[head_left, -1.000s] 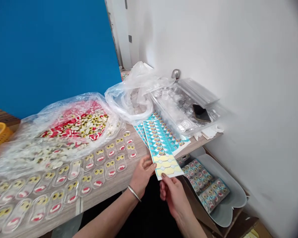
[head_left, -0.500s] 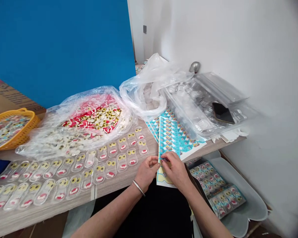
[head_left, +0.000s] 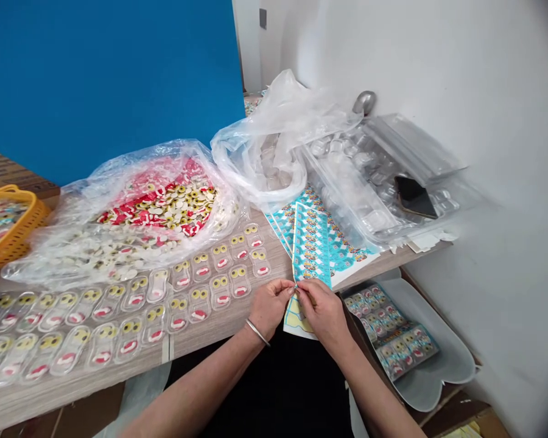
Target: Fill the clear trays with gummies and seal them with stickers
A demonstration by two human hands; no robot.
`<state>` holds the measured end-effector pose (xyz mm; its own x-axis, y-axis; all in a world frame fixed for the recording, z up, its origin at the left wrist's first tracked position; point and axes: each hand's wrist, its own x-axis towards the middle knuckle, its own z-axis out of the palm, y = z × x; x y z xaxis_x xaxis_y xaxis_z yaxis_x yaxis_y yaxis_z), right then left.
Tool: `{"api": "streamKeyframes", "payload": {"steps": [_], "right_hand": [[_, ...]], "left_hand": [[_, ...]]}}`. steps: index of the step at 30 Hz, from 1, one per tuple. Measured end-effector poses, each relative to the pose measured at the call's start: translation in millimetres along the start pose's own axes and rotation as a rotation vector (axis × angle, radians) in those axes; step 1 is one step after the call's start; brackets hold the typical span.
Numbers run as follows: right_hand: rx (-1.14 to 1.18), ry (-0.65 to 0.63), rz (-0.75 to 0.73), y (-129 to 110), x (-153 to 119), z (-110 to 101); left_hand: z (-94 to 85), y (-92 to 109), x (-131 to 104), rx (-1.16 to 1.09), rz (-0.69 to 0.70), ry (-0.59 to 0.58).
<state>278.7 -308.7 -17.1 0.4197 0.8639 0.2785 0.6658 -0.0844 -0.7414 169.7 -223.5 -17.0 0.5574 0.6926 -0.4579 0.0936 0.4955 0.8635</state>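
A long printed sheet (head_left: pixel 310 243), blue with repeated small figures and yellow at its near end, reaches from the table over its front edge toward my lap. At its left edge my left hand (head_left: pixel 269 304) is closed, thumb and fingertips pinching. My right hand (head_left: pixel 322 310) meets it there, also in a pinch, with its fingers over the sheet. The fingertips almost touch and hide the exact spot they grip. More blue printed sheets (head_left: pixel 351 258) lie underneath, on the table.
Clear plastic blisters (head_left: pixel 130 337) with yellow eyes and red-and-white pieces line the table (head_left: pixel 201 350) in rows. Behind them lies an open bag (head_left: pixel 164 207) of loose pieces. An orange basket (head_left: pixel 31 228) stands left; a phone (head_left: pixel 415 196) rests on clear packaging. Filled packs (head_left: pixel 406 350) sit lower right.
Both hands have drawn closer together at the sheet's left edge, fingertips now nearly meeting. The sheet's near end has shifted slightly left. My view has tilted a little.
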Motion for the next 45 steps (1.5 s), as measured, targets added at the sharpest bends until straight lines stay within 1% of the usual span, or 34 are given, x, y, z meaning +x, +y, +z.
{"api": "streamKeyframes", "payload": {"steps": [4, 8, 12, 15, 18, 21, 25, 28, 30, 32, 35, 37, 38, 39, 40, 41, 42, 44, 45], "right_hand": [[-0.037, 0.054, 0.029, -4.8, 0.0, -0.9], [0.016, 0.11, 0.153, -6.0, 2.3, 0.7], [0.118, 0.102, 0.275, -0.7, 5.7, 2.3], [0.189, 0.078, 0.326, 4.3, 7.5, 0.3], [0.194, 0.007, 0.286, 5.3, 8.3, -5.3], [0.092, -0.044, 0.171, 1.1, 8.3, -11.0], [-0.055, -0.069, 0.041, -5.2, 7.5, -11.9], [-0.141, -0.044, 0.017, -6.0, 6.8, -7.8], [-0.164, -0.005, 0.056, -5.0, 6.7, -4.9], [-0.122, 0.023, 0.12, -3.1, 6.9, -3.1], [0.033, 0.032, 0.229, 1.3, 7.6, -3.1], [0.145, 0.023, 0.31, 5.6, 8.0, -4.4], [0.197, 0.013, 0.352, 8.1, 8.2, -5.1], [0.243, 0.0, 0.393, 10.9, 8.3, -5.8], [0.281, -0.014, 0.427, 13.9, 8.4, -6.3], [0.309, -0.03, 0.452, 16.8, 8.7, -6.7], [0.326, -0.041, 0.464, 19.7, 9.0, -6.9], [0.35, -0.046, 0.466, 24.5, 10.3, -7.2], [0.369, -0.035, 0.471, 26.1, 11.1, -7.7]], "left_hand": [[8.5, 2.8, -2.6, -0.058, 0.001, 0.007], [13.2, 3.4, -3.7, -0.143, -0.055, -0.003], [13.3, 1.3, -2.4, -0.16, -0.079, -0.004], [12.3, -1.4, -0.8, -0.16, -0.079, 0.016], [11.2, -1.8, 0.2, -0.156, -0.064, 0.013], [10.4, 0.9, 0.2, -0.105, -0.019, 0.004], [10.5, 4.5, -1.0, -0.038, -0.014, 0.033], [11.8, 4.3, -2.5, -0.021, -0.004, 0.034], [13.1, 2.6, -3.2, -0.035, 0.001, 0.029], [14.3, -0.2, -3.0, -0.065, -0.016, 0.021], [14.5, -4.4, -1.1, -0.102, -0.051, 0.007], [12.7, -5.3, -0.6, -0.059, -0.046, 0.007], [11.2, -4.8, -1.2, 0.003, -0.02, 0.019], [9.3, -3.4, -2.3, 0.098, 0.042, 0.047], [7.3, -1.4, -4.0, 0.225, 0.149, 0.081], [5.3, 1.1, -6.1, 0.379, 0.298, 0.109], [3.6, 3.7, -8.1, 0.549, 0.476, 0.122], [1.7, 8.0, -10.7, 0.895, 0.822, 0.079], [1.7, 9.1, -10.7, 1.052, 0.941, 0.033]]}}
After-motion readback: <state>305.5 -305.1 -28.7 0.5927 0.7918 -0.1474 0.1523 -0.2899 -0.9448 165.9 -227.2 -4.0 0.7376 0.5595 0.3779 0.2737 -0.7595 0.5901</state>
